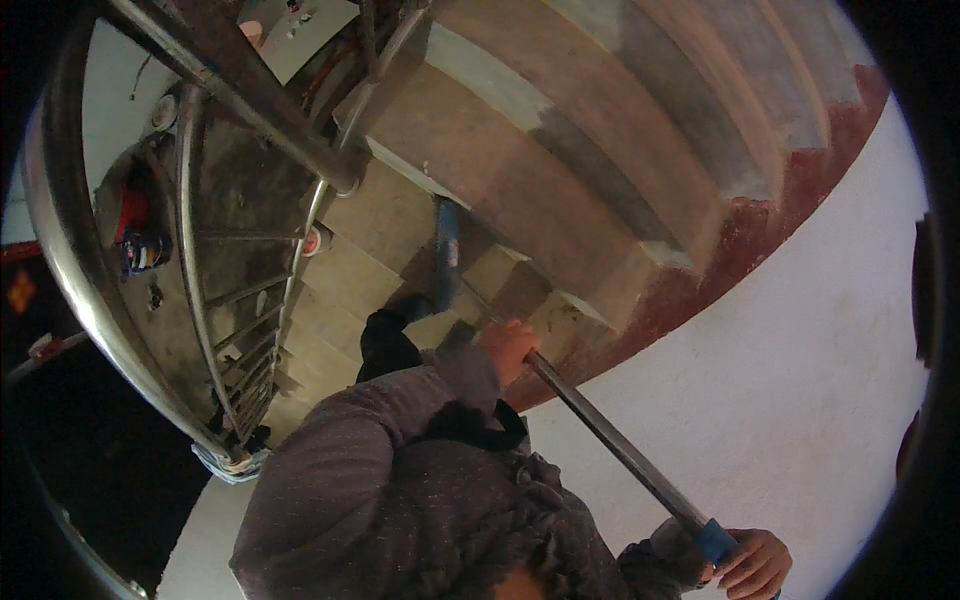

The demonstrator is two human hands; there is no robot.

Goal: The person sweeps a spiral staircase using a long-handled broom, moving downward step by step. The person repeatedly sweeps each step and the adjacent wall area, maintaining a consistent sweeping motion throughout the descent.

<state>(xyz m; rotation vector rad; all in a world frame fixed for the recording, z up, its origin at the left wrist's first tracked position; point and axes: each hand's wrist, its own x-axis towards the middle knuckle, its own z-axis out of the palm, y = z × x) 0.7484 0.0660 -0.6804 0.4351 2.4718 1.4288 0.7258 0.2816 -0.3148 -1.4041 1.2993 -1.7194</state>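
Note:
A long metal pole (615,435) slants across the lower right, running down towards the stair treads. My left hand (511,349) is closed around its lower-middle part, the arm reaching across my body in a grey sleeve. Near the upper end, my right hand (754,564) grips the pole at its blue sleeve grip (716,541). At the far end lies a long, narrow blue head (448,251), like that of a flat mop or broom, on a tread against the riser of a step. The joint between pole and head is too dim to make out.
Concrete stairs (540,142) rise to the upper right beside a maroon skirting (739,244) and white wall (750,360). A stainless-steel railing (79,292) curves along the left. Beside its posts stands a small white tub (319,238). Beyond the railing a blue basket (144,253) sits lower down.

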